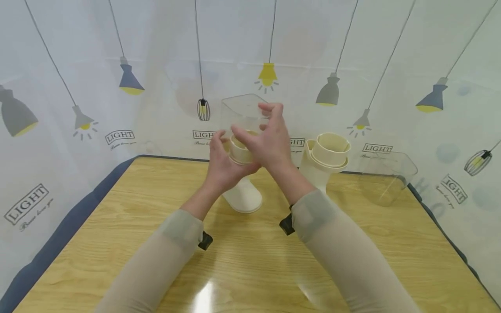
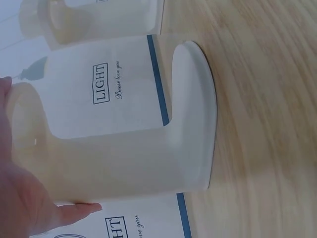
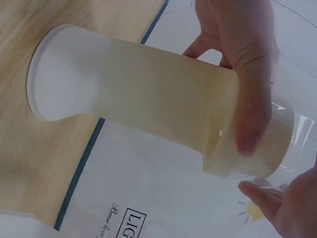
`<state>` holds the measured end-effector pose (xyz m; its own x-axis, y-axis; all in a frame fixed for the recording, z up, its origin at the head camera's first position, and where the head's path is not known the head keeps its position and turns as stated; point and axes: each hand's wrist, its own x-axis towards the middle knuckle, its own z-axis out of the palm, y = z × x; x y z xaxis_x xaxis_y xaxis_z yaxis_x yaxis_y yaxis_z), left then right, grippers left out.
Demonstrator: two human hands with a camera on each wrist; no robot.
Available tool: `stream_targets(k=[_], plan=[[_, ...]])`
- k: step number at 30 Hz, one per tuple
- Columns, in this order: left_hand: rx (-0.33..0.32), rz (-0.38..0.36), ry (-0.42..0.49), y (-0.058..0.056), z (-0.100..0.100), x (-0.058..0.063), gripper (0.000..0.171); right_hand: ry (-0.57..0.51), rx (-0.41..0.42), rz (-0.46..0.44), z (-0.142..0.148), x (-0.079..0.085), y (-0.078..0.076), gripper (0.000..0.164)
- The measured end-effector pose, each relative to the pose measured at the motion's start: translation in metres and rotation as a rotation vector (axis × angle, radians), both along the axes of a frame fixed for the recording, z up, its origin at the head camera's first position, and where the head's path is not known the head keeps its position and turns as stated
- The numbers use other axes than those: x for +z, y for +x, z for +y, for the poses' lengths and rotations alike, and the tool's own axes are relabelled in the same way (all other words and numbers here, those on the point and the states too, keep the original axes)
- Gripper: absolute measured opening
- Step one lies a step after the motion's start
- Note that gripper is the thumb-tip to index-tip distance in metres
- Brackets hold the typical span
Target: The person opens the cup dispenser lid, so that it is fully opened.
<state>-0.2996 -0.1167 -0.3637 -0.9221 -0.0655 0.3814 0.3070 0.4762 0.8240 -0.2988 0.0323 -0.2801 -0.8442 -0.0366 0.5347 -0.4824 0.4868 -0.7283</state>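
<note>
A cream plastic dispenser stand [image 1: 244, 198] with a round collar [image 1: 240, 150] at its top stands on the table. My left hand [image 1: 225, 167] grips it just below and around the collar, the thumb across its front, as the right wrist view shows. On the collar sits a clear plastic container [image 1: 244, 106], overlapping the printed wall behind. My right hand [image 1: 274, 139] holds this container at its right side, thumb in front and fingers bent behind. In the left wrist view, the stand's rounded base [image 2: 195, 114] rests on the wood.
A second cream stand [image 1: 328, 156] with a round collar is just right of my right hand. Farther right, another clear container [image 1: 387, 178] stands on the wooden table [image 1: 242, 274]. A curtain [image 1: 164, 87] printed with lamps hangs close behind the table's back edge.
</note>
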Motion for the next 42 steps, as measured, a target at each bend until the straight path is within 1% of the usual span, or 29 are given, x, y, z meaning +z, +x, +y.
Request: stream_targets(k=[4, 7, 10, 15, 17, 20, 25, 27, 30, 32, 35, 37, 40, 42], plan=[[-0.012, 0.015, -0.022, -0.003, 0.0, 0.002, 0.136, 0.093, -0.045, 0.042, 0.002, 0.004, 0.002, 0.085], [-0.015, 0.022, -0.02, -0.004, -0.002, 0.002, 0.133, 0.092, -0.049, 0.027, 0.003, 0.008, 0.003, 0.083], [-0.013, 0.015, -0.008, -0.003, -0.005, 0.001, 0.132, 0.078, -0.047, -0.022, 0.001, 0.01, 0.005, 0.081], [-0.026, 0.006, -0.019, -0.003, -0.008, 0.0, 0.134, 0.158, -0.077, 0.013, -0.001, 0.011, 0.006, 0.077], [-0.027, 0.005, -0.022, -0.003, -0.01, -0.001, 0.134, 0.157, -0.076, 0.023, 0.0, 0.012, 0.006, 0.075], [-0.022, -0.005, -0.025, -0.002, -0.012, -0.001, 0.135, 0.14, -0.069, 0.009, -0.001, 0.013, 0.006, 0.074], [-0.029, -0.003, -0.028, -0.002, -0.015, -0.001, 0.133, 0.214, -0.067, 0.041, -0.001, 0.016, 0.008, 0.077], [-0.032, 0.008, -0.03, -0.002, -0.016, -0.001, 0.133, 0.213, -0.063, 0.036, 0.0, 0.017, 0.007, 0.075], [-0.034, 0.016, -0.031, -0.002, -0.016, 0.0, 0.133, 0.184, -0.054, 0.004, 0.001, 0.02, 0.006, 0.073], [-0.035, 0.005, -0.035, -0.001, -0.015, 0.0, 0.134, 0.201, -0.046, -0.012, 0.002, 0.021, 0.007, 0.074], [-0.038, -0.002, -0.037, 0.0, -0.015, 0.0, 0.135, 0.222, -0.04, -0.004, 0.004, 0.021, 0.008, 0.077], [-0.038, 0.006, -0.041, 0.0, -0.015, 0.001, 0.135, 0.202, -0.036, -0.013, 0.005, 0.021, 0.009, 0.077], [-0.04, 0.023, -0.047, 0.0, -0.015, 0.001, 0.135, 0.141, -0.028, -0.039, 0.006, 0.022, 0.01, 0.076], [-0.041, 0.025, -0.049, 0.0, -0.016, 0.002, 0.135, 0.152, -0.012, -0.033, 0.006, 0.022, 0.011, 0.079]])
